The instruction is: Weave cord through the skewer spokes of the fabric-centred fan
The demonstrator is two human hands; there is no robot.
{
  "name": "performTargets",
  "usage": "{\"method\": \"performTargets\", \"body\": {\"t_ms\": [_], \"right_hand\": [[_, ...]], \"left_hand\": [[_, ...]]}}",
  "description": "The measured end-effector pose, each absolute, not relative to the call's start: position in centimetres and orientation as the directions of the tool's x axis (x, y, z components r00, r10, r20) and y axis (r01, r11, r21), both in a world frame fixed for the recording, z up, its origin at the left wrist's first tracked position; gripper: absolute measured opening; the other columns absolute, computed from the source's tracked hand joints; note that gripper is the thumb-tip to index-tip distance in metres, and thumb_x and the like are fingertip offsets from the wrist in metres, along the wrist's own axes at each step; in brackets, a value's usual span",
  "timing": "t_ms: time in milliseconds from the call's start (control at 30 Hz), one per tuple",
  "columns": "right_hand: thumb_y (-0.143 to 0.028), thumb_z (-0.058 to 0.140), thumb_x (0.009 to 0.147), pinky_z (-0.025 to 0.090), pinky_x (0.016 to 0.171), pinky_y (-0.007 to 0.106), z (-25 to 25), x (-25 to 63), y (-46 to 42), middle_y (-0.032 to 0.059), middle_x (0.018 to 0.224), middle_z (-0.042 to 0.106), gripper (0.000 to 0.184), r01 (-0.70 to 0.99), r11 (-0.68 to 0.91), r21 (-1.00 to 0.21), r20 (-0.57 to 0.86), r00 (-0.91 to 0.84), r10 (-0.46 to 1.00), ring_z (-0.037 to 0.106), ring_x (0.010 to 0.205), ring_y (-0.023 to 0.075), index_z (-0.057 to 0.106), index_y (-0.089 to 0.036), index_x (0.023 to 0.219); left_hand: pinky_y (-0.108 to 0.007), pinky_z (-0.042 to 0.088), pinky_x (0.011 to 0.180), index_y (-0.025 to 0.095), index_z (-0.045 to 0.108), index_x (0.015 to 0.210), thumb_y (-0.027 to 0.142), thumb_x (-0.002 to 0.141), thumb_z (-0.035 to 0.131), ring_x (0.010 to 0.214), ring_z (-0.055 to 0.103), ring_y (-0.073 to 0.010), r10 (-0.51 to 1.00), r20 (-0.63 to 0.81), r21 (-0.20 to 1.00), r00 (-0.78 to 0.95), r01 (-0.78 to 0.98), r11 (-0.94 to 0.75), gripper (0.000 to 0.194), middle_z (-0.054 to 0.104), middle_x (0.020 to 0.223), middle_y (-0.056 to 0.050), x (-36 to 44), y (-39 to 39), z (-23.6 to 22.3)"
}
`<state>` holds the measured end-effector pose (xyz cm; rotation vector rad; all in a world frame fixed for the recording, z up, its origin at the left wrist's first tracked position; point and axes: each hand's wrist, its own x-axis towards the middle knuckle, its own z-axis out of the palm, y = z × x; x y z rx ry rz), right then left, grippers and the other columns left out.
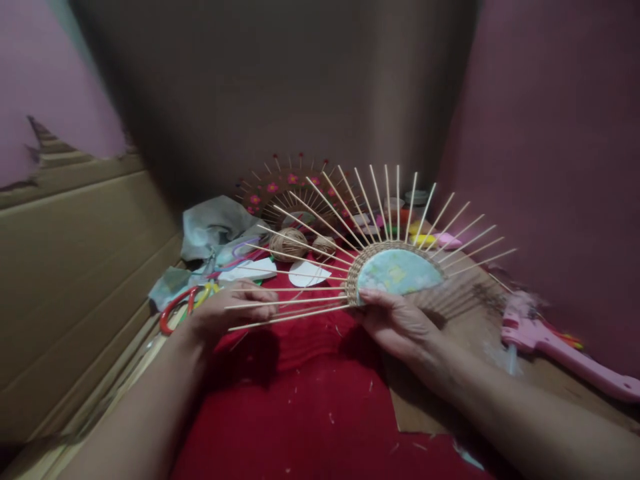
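Observation:
My right hand (pixel 395 323) grips the lower edge of a half-round fan frame (pixel 400 272), thumb on its pale blue floral fabric face. Braided twine (pixel 354 273) borders the curved edge, and many thin wooden sticks (pixel 397 203) radiate from it. My left hand (pixel 240 308) is closed behind the lowest sticks at the left, fingers pinched on a thin strand of twine (pixel 303 293) that leads toward the woven border. The sticks partly hide those fingers. Below both hands lies a red cloth (pixel 310 407) with small scraps on it.
Twine balls (pixel 289 245), white paper pieces (pixel 309 273) and red-handled scissors (pixel 175 312) lie behind and left. A flowered fan (pixel 280 187) stands at the back. At right, a pink glue gun (pixel 560 340) rests on a brown board (pixel 415 400). Cardboard (pixel 75 267) walls the left.

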<state>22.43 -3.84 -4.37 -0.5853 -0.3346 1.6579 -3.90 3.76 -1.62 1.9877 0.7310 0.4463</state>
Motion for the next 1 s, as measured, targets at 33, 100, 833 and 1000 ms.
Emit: {"method": "performTargets", "body": {"t_ms": [33,100,833,1000], "right_hand": [[0.000,0.066,0.053,0.047,0.071,0.024,-4.4,22.4,-3.7,0.0002,0.065,0.059,0.019,-0.831,-0.168,-0.530,-0.183,-0.081,0.980,0.051,0.064,0.0103,0.059,-0.015,0.064],[0.000,0.066,0.053,0.047,0.069,0.024,-4.6,22.4,-3.5,0.0001,0.064,0.060,0.020,-0.839,-0.160,-0.520,-0.165,-0.085,0.983,0.052,0.064,0.0106,0.059,-0.015,0.062],[-0.001,0.064,0.059,0.051,0.071,0.027,-2.5,21.0,-1.1,0.0015,0.065,0.065,0.015,-0.830,-0.054,-0.555,-0.072,-0.017,0.997,0.059,0.065,0.0125,0.059,-0.014,0.065],[0.000,0.060,0.063,0.051,0.073,0.029,-1.1,20.0,-2.1,-0.0007,0.064,0.064,0.017,-0.881,-0.137,-0.453,-0.070,-0.118,0.991,0.060,0.066,0.0124,0.057,-0.016,0.066]], "left_hand": [[-0.024,0.029,0.048,0.012,0.055,0.054,0.038,0.073,0.060,0.053,0.037,-0.0106,0.662,-0.019,0.880,0.749,0.328,-0.344,0.033,0.045,0.056,-0.002,-4.2,3.8,-1.7],[-0.024,0.028,0.049,0.012,0.054,0.051,0.038,0.069,0.063,0.053,0.036,-0.0105,0.682,-0.078,0.903,0.727,0.342,-0.262,0.032,0.043,0.055,-0.001,-4.7,3.9,-1.6],[-0.019,0.035,0.039,0.012,0.050,0.120,0.026,0.069,0.067,0.040,0.050,-0.0094,0.832,-0.311,0.913,0.460,0.388,0.127,0.055,0.060,0.055,-0.003,-6.2,3.5,-2.2],[-0.019,0.035,0.042,0.013,0.062,0.089,0.031,0.070,0.064,0.041,0.047,-0.0083,0.843,-0.216,0.888,0.493,0.457,-0.039,0.026,0.059,0.056,-0.001,-4.2,3.9,-2.7]]}}
